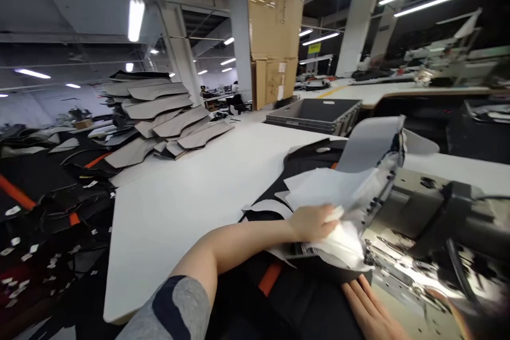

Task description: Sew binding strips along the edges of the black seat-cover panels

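Observation:
My left hand [314,222] is closed around a fold of the white-backed fabric piece [330,186], raised in front of the sewing machine. Black fabric with an orange stripe [270,277] hangs from this piece over the table's edge toward me. My right hand [374,311] lies low at the machine bed, its fingers stretched out along the edge of the black fabric; their tips are partly covered by it. The sewing machine [450,218] stands at the right, its lit metal bed [406,265] beside both hands. Grey padded parts [372,138] stand up beyond the white backing.
A white tabletop [191,212] spreads to the left, with a tall stack of grey panels [159,106] at its far side. Black pieces with orange stripes [51,186] are heaped at the left. Behind the work stand a grey crate [314,114] and a large cardboard box [274,21].

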`<state>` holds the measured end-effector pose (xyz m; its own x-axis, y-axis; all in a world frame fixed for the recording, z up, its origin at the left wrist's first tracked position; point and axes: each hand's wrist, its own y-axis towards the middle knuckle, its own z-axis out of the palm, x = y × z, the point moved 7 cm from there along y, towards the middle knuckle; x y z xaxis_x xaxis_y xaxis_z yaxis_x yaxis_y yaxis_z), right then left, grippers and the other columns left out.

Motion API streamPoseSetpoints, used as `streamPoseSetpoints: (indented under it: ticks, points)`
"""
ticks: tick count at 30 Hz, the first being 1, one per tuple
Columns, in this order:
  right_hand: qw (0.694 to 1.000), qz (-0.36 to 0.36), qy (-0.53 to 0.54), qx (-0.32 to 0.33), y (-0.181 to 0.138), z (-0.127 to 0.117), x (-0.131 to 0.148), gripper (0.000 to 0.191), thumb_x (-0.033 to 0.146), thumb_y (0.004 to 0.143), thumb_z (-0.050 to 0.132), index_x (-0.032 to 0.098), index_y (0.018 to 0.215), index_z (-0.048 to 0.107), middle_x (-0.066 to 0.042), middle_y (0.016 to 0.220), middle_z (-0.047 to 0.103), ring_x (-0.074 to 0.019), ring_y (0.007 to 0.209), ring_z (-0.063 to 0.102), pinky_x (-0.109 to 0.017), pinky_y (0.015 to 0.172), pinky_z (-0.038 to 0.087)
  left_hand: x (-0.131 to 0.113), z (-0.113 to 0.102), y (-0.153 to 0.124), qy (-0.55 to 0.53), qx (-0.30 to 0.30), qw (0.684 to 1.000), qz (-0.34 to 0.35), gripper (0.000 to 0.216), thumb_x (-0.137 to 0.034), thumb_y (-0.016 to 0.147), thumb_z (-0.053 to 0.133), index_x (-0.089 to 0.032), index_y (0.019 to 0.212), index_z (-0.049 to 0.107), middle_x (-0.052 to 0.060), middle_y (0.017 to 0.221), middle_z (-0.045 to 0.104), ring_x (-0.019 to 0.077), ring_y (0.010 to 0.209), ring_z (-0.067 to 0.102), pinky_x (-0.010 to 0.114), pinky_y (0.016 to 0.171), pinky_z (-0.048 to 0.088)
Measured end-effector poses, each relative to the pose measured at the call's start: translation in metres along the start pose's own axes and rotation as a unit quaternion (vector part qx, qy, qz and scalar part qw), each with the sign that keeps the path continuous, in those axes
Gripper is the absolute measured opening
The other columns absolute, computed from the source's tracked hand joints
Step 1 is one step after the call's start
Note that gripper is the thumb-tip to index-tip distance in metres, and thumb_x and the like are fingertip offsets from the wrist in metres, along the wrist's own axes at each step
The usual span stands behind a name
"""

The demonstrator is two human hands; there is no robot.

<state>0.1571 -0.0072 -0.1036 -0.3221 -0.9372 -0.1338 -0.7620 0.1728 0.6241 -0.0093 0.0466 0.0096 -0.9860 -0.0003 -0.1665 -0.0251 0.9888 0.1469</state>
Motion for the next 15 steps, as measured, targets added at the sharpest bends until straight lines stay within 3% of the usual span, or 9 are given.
streamPoseSetpoints:
  ticks: [2,4,5,6,9,11,15]
  points:
    - [0.996,0.068,0.023,0.054,0.008,-0.014,0.002,0.07,-0.006,0.066,0.037,0.012,0.132,0.054,-0.011,0.135,0.054,-0.028,0.132,0.042,-0.035,0.097,0.051,-0.003,-0.004,0.0,0.032,-0.016,0.999,-0.005,0.032,-0.031,0.092,0.045,-0.011,0.115,0.051,0.012,0.106,0.063,0.0229,0.095,0.061,0.03,0.077,0.046]
    - [0.981,0.111,0.098,0.123,0.016,-0.026,0.0,0.071,-0.004,0.062,0.039,0.012,0.129,0.055,-0.011,0.137,0.052,-0.0271,0.135,0.037,-0.038,0.102,0.047,-0.013,-0.008,0.004,0.034,-0.027,0.999,0.023,0.04,-0.017,0.09,0.042,-0.007,0.128,0.043,0.021,0.127,0.051,0.0285,0.115,0.051,0.04,0.092,0.039]
    - [0.972,0.115,0.144,0.148,0.02,-0.033,-0.001,0.072,-0.003,0.063,0.039,0.012,0.132,0.053,-0.011,0.139,0.05,-0.0261,0.135,0.037,-0.04,0.104,0.046,-0.02,-0.009,0.005,0.036,-0.026,0.997,0.057,0.042,-0.014,0.089,0.041,-0.01,0.13,0.044,0.019,0.133,0.047,0.0281,0.121,0.046,0.042,0.098,0.035]
    - [0.963,0.114,0.192,0.153,0.024,-0.04,-0.004,0.066,-0.002,0.067,0.038,0.014,0.129,0.055,-0.01,0.136,0.053,-0.0245,0.133,0.041,-0.039,0.103,0.046,-0.03,-0.007,0.004,0.071,-0.015,0.99,0.117,0.037,-0.016,0.09,0.04,-0.014,0.126,0.05,0.016,0.13,0.051,0.027,0.12,0.047,0.042,0.099,0.033]
    - [0.944,0.187,0.256,0.095,0.03,-0.061,-0.022,0.042,0.004,0.083,0.038,0.017,0.115,0.061,-0.009,0.117,0.063,-0.0183,0.111,0.058,-0.033,0.093,0.052,-0.046,0.011,-0.008,0.143,0.11,0.952,0.247,0.026,-0.024,0.09,0.042,-0.016,0.086,0.067,0.008,0.089,0.066,0.0219,0.088,0.059,0.037,0.086,0.04]
    - [0.953,0.181,0.234,0.066,0.036,-0.069,-0.021,0.035,0.009,0.084,0.047,0.018,0.116,0.059,-0.01,0.115,0.061,-0.0194,0.106,0.057,-0.035,0.093,0.05,-0.051,0.013,-0.012,0.156,0.145,0.942,0.259,0.025,-0.027,0.089,0.045,-0.017,0.08,0.066,0.006,0.081,0.066,0.0202,0.079,0.06,0.032,0.076,0.041]
    - [0.983,0.092,0.152,0.047,0.058,-0.072,0.001,0.039,0.013,0.083,0.054,0.018,0.122,0.054,-0.011,0.111,0.057,-0.0232,0.107,0.053,-0.04,0.098,0.044,-0.069,0.008,-0.003,0.172,0.213,0.938,0.212,0.013,-0.026,0.08,0.055,-0.018,0.077,0.065,0.005,0.08,0.068,0.0208,0.075,0.062,0.028,0.065,0.041]
